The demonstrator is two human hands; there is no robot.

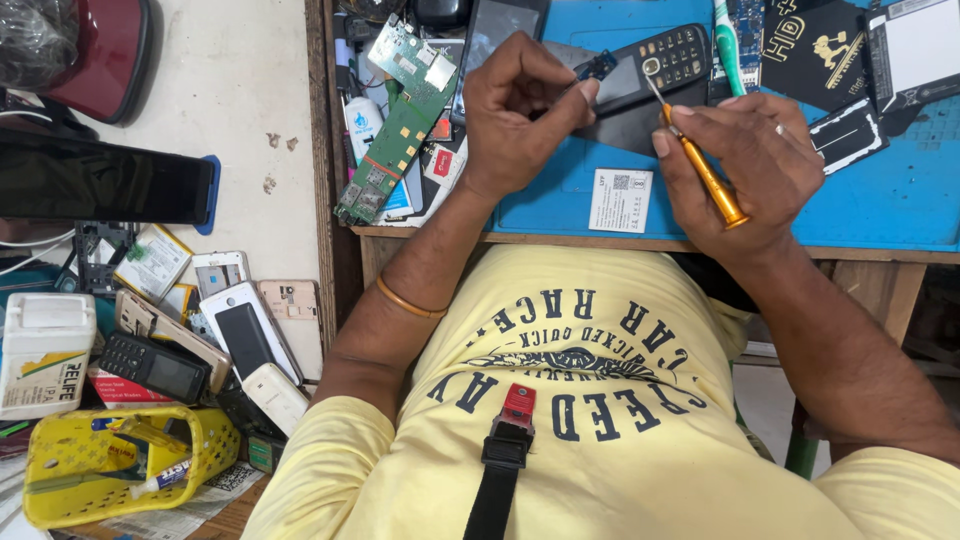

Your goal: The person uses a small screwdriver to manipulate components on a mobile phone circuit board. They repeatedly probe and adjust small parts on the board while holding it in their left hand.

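My left hand (515, 110) pinches the edge of a black keypad phone (655, 68) that lies on the blue work mat (880, 200), next to a small blue part at its corner. My right hand (755, 165) grips an orange-handled screwdriver (705, 170), its thin metal tip resting on the phone just below the keypad. A bracelet sits on my left forearm and a ring on a right finger.
A green circuit board (395, 120) and small bottles crowd the desk's left edge. A white label (620, 200) lies on the mat. A green toothbrush (728, 35) and dark boxes sit at top right. Several old phones (245, 330) and a yellow basket (120, 460) fill the left.
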